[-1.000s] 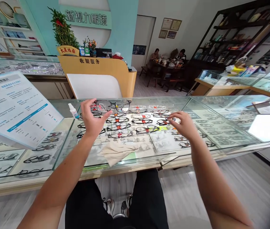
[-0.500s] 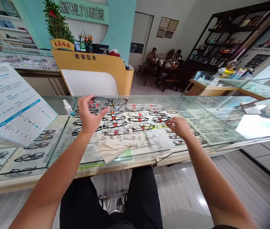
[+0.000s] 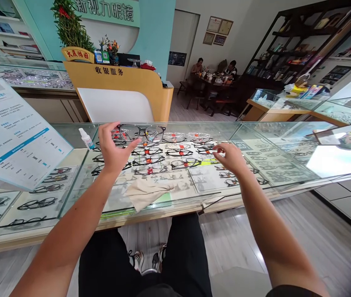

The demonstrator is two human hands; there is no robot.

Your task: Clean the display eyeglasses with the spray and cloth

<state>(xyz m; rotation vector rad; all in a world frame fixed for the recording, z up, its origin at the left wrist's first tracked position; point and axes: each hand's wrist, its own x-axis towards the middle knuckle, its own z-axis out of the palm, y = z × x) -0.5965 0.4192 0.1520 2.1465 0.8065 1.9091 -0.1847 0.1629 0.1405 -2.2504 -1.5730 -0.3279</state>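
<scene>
My left hand [image 3: 113, 150] is closed on a pair of dark-rimmed eyeglasses [image 3: 141, 133], raised above the glass counter with the lenses facing away. Fingers are at the upper left side of the frame and the thumb is below. My right hand [image 3: 230, 157] hovers at the right end of the rows of glasses, thumb and forefinger bent and a little apart with nothing visible between them. Nearest its fingertips is a black pair of glasses [image 3: 205, 151] with a red tag. Another pair [image 3: 186, 163] lies in front, beside a yellow-green strip [image 3: 209, 161].
A beige cloth [image 3: 146, 193] lies near the counter's front edge. On the left stand a small white spray bottle [image 3: 85, 138] and a large printed sign [image 3: 20, 136]. A mirror [image 3: 345, 148] is at the right. Two people [image 3: 231, 71] sit at a table far back.
My right hand has drawn slightly left and up, and its thumb and forefinger have parted. The left hand keeps the glasses raised, nearly still. The view has shifted a little.
</scene>
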